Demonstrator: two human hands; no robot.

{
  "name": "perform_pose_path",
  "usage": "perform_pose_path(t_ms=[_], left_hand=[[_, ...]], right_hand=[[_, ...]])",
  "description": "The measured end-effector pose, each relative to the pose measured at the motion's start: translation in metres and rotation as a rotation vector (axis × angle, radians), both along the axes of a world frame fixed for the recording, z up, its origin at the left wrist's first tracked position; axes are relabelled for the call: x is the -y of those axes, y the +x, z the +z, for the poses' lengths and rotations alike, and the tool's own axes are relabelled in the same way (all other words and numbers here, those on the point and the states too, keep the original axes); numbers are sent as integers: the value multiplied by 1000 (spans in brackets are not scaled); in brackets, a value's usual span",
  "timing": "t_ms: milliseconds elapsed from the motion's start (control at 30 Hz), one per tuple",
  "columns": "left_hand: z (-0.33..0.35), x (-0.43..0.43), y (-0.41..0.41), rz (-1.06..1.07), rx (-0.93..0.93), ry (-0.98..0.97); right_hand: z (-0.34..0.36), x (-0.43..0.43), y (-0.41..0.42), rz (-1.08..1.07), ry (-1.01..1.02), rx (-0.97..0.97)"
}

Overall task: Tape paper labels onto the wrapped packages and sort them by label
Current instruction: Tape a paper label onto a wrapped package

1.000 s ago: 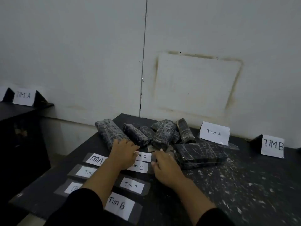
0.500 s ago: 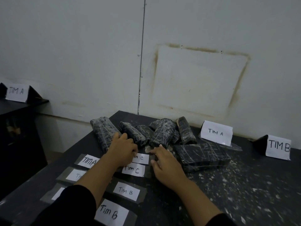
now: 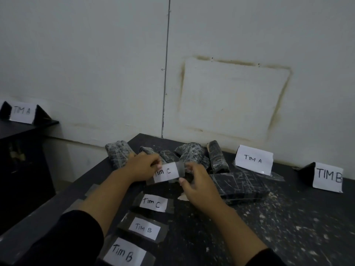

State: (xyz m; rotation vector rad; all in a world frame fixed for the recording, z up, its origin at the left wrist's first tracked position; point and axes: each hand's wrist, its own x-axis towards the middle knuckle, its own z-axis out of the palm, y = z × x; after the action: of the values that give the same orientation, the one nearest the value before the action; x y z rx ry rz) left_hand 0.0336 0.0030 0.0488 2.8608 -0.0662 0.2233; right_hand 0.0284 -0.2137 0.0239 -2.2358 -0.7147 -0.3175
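A white paper label reading "Tim C" (image 3: pixel 166 172), backed by clear tape, is lifted off the dark table (image 3: pixel 269 227). My left hand (image 3: pixel 142 167) pinches its left end and my right hand (image 3: pixel 199 186) pinches its taped right end. Behind the hands lie several dark wrapped packages (image 3: pixel 191 153) in a heap, and a larger flat package (image 3: pixel 240 186) lies to the right with a "Tim A" label (image 3: pixel 253 159) at its far edge. On the table near me lie a second "Tim C" label (image 3: pixel 152 203) and two "Tim B" labels (image 3: pixel 144 228).
A standing "TIM B" sign (image 3: pixel 327 176) is at the table's right back. A "TIM A" sign (image 3: pixel 22 112) stands on a separate dark shelf at the far left. A pale wall runs right behind the table. The table's left edge drops off beside my left arm.
Both hands were pressed down over the taped labels on the table. Now they have peeled one "Tim C" label up and hold it stretched between them above the surface.
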Motion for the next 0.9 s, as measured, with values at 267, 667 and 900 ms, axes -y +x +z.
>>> perform_pose_path(t_ms=[267, 667, 900], left_hand=[[37, 68, 3, -232, 125, 76], [31, 151, 35, -335, -4, -388], [16, 173, 46, -205, -98, -599]], right_hand=[[40, 44, 9, -124, 211, -235], [58, 143, 35, -242, 454, -598], [44, 154, 53, -404, 381, -608]])
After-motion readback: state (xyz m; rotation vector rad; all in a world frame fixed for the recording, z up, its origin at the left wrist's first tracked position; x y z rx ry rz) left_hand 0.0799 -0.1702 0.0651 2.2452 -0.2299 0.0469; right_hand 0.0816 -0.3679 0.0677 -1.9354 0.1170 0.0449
